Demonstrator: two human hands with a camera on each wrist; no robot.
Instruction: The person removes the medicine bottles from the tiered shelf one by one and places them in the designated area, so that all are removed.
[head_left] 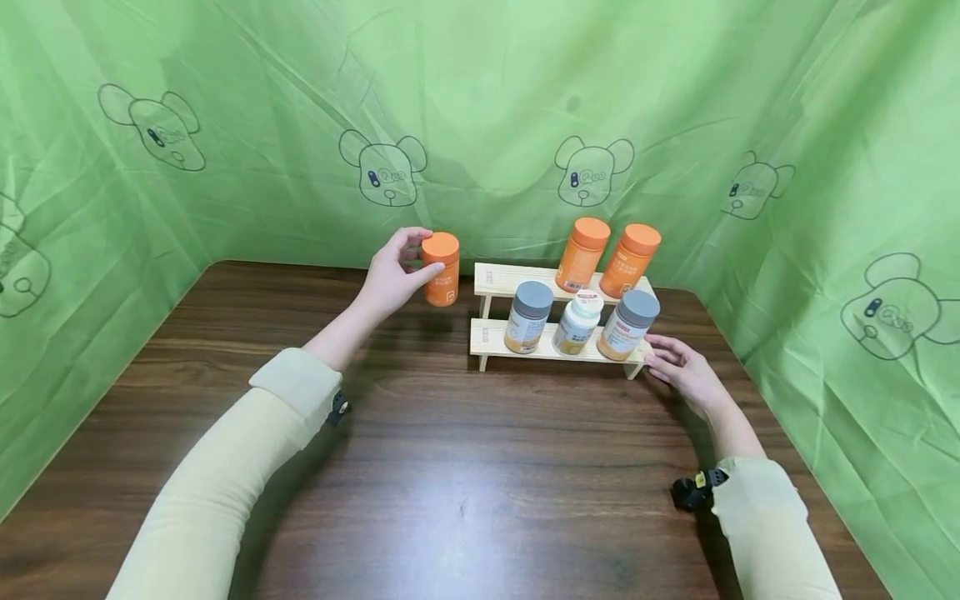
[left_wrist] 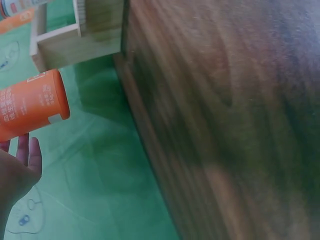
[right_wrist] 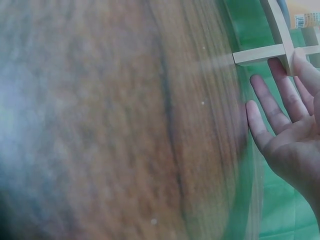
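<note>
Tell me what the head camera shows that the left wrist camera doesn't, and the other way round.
Only the head view shows the right hand open by the lower right corner of the wooden rack, the five bottles standing on the rack, two orange ones on top and three on the lower step, and both sleeves. Only the left wrist view shows the white label low on the held orange bottle close up. Both show the left hand holding that orange bottle left of the rack, the dark wooden table and the green cloth.
</note>
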